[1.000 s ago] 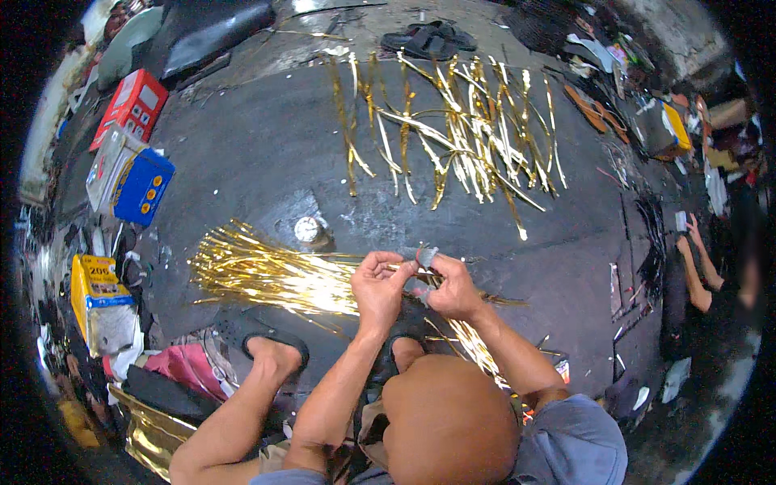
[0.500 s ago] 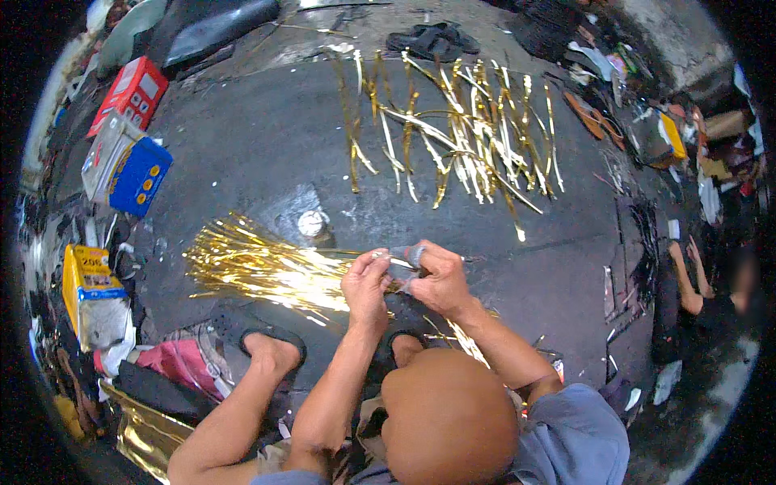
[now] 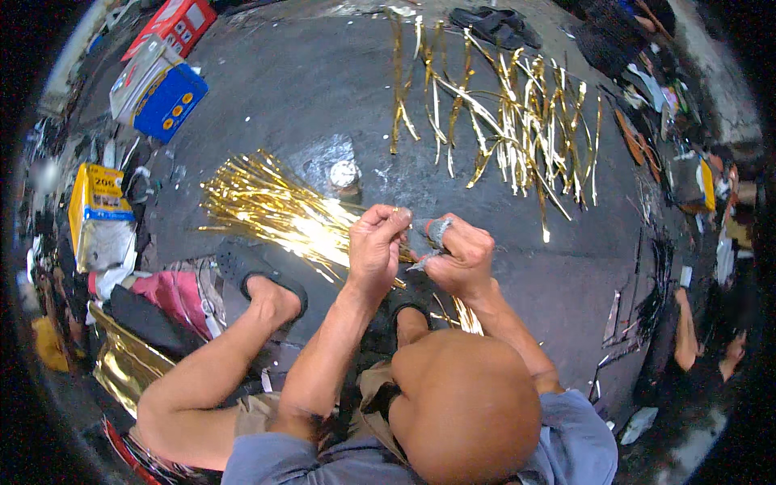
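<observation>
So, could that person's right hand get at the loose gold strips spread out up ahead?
Probably yes, with a forward stretch: only dark floor shows between the right hand and the nearest loose gold strips, and nothing seems to block the way.

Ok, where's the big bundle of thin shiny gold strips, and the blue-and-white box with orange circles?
Bundle of thin shiny gold strips (image 3: 283, 214): head view, on its middle.
Blue-and-white box with orange circles (image 3: 166, 97): head view, on its blue panel.
</observation>
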`<state>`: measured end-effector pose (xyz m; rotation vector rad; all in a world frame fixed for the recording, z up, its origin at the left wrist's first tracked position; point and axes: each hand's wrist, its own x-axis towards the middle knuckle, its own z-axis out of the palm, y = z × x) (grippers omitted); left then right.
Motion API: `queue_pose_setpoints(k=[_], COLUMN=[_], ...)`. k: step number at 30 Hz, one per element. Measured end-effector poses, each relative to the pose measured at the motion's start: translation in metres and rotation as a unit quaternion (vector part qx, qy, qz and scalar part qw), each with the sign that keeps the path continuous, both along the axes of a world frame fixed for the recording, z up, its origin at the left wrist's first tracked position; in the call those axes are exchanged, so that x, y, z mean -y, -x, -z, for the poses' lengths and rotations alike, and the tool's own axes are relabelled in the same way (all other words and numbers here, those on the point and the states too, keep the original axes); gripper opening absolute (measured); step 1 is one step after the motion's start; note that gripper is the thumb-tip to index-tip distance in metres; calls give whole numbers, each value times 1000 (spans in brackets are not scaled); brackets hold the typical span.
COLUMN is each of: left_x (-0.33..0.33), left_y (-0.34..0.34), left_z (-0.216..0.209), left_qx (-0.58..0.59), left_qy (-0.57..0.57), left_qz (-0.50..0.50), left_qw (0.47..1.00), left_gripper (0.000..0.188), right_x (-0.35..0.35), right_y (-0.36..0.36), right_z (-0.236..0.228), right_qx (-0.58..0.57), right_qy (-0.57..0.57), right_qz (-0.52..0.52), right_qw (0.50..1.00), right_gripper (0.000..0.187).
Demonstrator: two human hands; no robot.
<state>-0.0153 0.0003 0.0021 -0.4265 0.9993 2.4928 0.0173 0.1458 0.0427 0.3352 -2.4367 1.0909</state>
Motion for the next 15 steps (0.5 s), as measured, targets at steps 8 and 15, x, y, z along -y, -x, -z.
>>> queue_pose_setpoints(k=[8,15], left_x=[41,109], left_y=[47,92], left_z=[-13,-26], left_qx=[-45,-40], left_qy=[11,79], left_qz=[-115,-236], left_qw=[992,968], left_gripper=[7,9], right_x=[3,6], right_y=[-1,-22], right_z=[-3,4], right_qx=[-33,13], right_qy=[-11,-14], right_qz=[-126,-149], right_qw=[991,989], right_gripper=[25,21])
